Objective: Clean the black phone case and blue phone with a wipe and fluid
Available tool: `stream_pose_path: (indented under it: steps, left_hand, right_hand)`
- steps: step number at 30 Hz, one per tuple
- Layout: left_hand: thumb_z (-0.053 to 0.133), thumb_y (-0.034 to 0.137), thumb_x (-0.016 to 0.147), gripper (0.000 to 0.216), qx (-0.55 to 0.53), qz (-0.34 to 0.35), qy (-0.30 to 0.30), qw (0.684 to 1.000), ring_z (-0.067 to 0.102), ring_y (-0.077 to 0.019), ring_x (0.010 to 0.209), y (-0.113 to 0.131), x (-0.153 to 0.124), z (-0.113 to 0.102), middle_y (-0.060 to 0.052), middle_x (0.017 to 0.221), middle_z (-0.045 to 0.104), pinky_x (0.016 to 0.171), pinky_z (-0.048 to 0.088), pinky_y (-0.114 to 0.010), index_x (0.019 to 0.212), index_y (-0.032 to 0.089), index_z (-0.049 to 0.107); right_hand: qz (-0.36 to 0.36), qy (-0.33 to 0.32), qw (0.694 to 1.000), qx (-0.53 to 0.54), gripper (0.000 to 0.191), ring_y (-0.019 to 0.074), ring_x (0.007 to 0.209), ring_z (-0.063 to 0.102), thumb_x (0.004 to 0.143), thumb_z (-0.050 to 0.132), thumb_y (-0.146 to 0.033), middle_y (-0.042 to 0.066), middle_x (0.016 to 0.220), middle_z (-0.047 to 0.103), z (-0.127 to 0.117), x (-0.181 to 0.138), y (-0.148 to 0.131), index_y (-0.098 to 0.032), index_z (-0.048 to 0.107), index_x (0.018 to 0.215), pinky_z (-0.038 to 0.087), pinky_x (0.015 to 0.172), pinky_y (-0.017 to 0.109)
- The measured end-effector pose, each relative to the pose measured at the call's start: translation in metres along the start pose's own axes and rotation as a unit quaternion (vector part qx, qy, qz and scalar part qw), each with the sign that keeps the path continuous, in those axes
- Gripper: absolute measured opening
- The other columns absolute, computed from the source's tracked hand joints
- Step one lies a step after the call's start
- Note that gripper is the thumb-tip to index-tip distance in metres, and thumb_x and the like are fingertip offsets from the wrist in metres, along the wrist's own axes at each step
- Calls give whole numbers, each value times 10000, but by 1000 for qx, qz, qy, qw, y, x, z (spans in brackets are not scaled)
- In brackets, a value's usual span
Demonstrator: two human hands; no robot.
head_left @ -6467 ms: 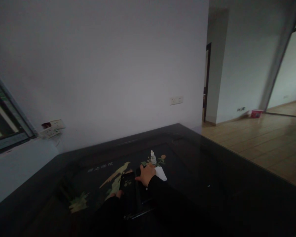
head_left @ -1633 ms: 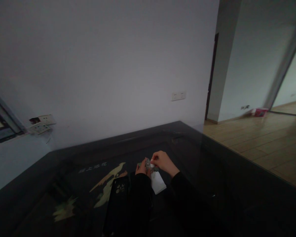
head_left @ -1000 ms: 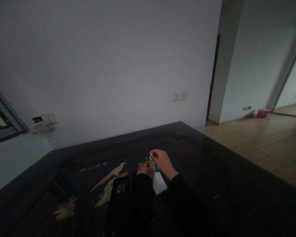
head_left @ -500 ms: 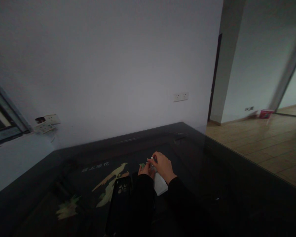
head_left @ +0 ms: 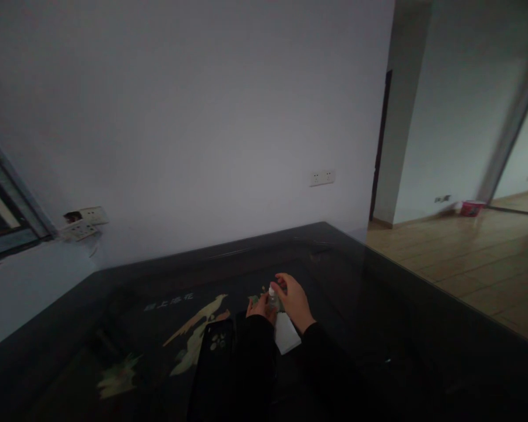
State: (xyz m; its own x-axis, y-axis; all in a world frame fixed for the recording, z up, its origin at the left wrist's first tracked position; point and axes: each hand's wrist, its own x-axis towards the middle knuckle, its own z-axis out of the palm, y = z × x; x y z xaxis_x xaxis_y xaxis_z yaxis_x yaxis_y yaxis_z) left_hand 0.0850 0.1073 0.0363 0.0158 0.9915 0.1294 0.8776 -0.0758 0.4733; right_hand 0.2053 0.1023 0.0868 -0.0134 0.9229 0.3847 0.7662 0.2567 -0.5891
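Two hands, left hand [head_left: 259, 307] and right hand [head_left: 293, 299], grip a small bottle [head_left: 273, 296] over the dark inlaid table [head_left: 378, 328] by a white wall [head_left: 193, 129].

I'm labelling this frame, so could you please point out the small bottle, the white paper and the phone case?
small bottle [head_left: 272, 296], head view, white cap end.
white paper [head_left: 287, 340], head view, its middle.
phone case [head_left: 215, 347], head view, below camera cutouts.

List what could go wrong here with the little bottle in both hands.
1. The small bottle sits between the left hand and the right hand, fingers at its white top; a slipped grip could spill it.
2. The white paper and the dark phone lie close by and might get wet.
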Motion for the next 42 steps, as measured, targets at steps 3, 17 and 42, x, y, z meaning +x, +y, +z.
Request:
stream_pose_path:
  steps: [3,17,42]
  left_hand:
    - [522,233,740,470,-3,-3,-1,1000,523,-179,1078,1,-2,-3,-49,1132,604,1041,179,-395,1202,191,444]
    - [466,245,706,581,60,-7,24,998,387,-192,1199,13,-36,-39,-64,1305,447,1055,124,-404,1276,183,374]
    - [491,167,676,334,-154,-236,98,954,591,-235,730,-148,-105,-77,-32,652,582,724,435,-309,991,105,583]
  right_hand:
    - [22,-17,999,-39,290,161,809,587,874,363,-363,60,878,626,-4,-13,13,-189,572,975,390,673,247]
    - [89,-113,976,-164,433,330,990,504,619,694,-417,206,970,591,-6,-66,4,-101,592,898,384,747,380]
    - [177,-30,881,438,289,202,597,622,503,658,-267,54,671,663,-10,-74,19,-144,543,738,477,540,293]
